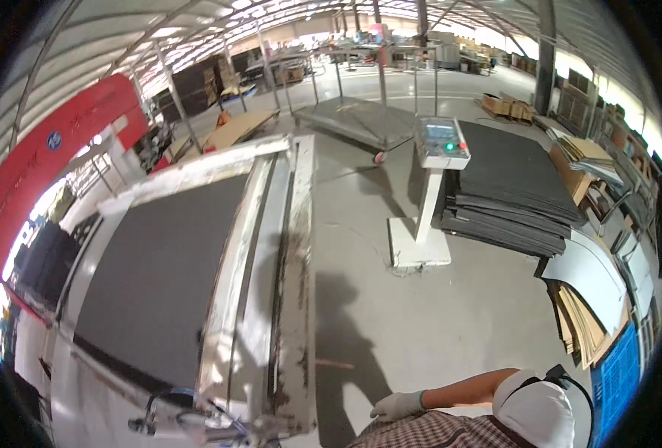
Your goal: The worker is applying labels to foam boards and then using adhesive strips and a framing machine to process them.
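Note:
Neither my left hand nor my right hand is in view. At the lower right stands another person in a white cap (534, 415) and a checkered shirt (435, 431). That person's bare forearm ends in a white-gloved hand (398, 405), held over the floor; nothing shows in it. To the left, a large black sheet (163, 272) lies flat on a worn white machine bed (222, 321). Cables and metal fittings (211, 427) cluster at the bed's near end. Past the floor strip stands a control panel (441, 142) on a white pedestal, a green light lit.
Black sheets are stacked (514, 175) right of the pedestal. A red machine arch (62, 149) rises at the far left. A grey wheeled platform (357, 123) stands ahead. White and tan boards (588, 280) and a blue pallet (616, 377) line the right side.

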The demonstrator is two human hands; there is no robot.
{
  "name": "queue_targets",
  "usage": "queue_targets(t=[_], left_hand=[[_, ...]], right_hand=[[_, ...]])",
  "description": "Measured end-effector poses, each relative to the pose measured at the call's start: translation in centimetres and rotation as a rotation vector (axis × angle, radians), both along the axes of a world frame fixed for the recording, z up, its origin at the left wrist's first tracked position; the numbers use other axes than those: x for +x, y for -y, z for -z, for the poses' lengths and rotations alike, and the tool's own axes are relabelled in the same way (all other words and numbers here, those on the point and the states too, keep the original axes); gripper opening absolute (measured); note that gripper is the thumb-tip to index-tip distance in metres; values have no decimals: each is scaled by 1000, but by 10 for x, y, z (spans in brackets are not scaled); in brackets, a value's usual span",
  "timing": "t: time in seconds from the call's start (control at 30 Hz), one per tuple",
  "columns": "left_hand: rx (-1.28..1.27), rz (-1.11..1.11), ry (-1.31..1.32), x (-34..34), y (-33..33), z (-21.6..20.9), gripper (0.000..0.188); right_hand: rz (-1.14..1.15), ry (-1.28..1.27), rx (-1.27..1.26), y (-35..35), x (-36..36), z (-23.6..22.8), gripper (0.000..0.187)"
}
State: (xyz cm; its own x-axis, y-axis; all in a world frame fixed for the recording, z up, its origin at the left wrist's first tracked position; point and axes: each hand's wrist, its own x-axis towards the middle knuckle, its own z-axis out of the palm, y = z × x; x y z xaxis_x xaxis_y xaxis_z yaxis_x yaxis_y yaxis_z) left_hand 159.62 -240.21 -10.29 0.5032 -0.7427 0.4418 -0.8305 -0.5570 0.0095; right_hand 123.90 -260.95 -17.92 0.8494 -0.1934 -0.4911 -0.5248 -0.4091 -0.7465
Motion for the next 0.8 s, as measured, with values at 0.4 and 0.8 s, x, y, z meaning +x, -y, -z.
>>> queue_targets(t=[0.4,0.8], left_hand=[[-46,-153,145,-127,116,25,49],[126,226,-384,-286,364,31,46]], right_hand=[[8,46,-130,237,-126,-16,34],[1111,366,-897,557,-445,-107,18]])
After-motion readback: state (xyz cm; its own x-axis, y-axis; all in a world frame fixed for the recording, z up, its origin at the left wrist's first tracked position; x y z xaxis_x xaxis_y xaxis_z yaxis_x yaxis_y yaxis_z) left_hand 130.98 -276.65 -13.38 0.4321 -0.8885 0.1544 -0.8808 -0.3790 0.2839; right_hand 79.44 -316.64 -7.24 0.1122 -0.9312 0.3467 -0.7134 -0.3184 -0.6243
